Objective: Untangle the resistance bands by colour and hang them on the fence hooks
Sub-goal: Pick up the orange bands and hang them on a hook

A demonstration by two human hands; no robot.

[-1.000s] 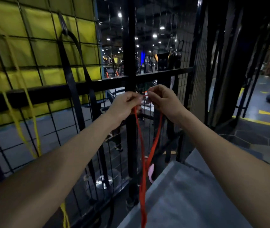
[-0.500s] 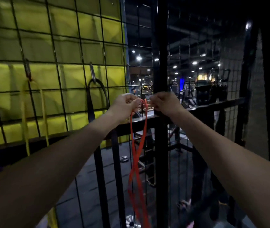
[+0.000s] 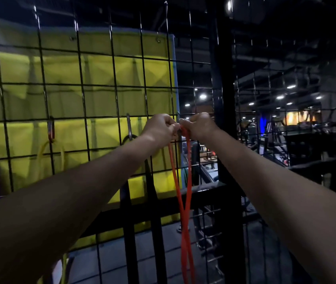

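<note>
A red resistance band (image 3: 184,201) hangs in a twisted loop down the black wire fence (image 3: 93,85). My left hand (image 3: 160,128) and my right hand (image 3: 199,125) both pinch its top end, close together against the mesh. A hook under my fingers is hidden. To the left, a black band (image 3: 152,193) hangs from a metal hook (image 3: 129,128). Further left, a yellow band (image 3: 40,158) hangs from a carabiner hook (image 3: 50,131).
A thick black post (image 3: 223,99) stands just right of my hands. A yellow padded panel (image 3: 101,74) fills the space behind the mesh on the left. Gym machines (image 3: 306,136) sit behind the fence on the right. A black rail (image 3: 204,193) crosses below.
Both hands have carried the red band's top end upward and leftward along the fence, from the black post to the mesh beside the black band's hook. The view has tilted up.
</note>
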